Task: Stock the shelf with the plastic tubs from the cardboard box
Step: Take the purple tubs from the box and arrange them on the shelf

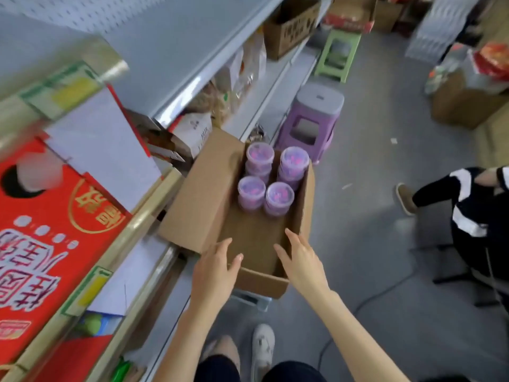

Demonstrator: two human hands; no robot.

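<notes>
An open cardboard box (256, 282) stands on a low support in the aisle beside the shelf (154, 205). At its far end stand several clear plastic tubs (279, 198) with purple and pink contents, some stacked. My left hand (217, 267) hovers over the box's near left corner, fingers straight and spread. Over the near right wall my right hand (298, 257) reaches in with fingers extended. Neither hand holds anything. The near half of the box floor is bare.
Red printed cartons (55, 216) fill the shelf at left. A purple stool (314, 122) and a green stool (337, 55) stand further down the aisle. Another person in black (473, 216) sits at the right. More cartons sit at the far right.
</notes>
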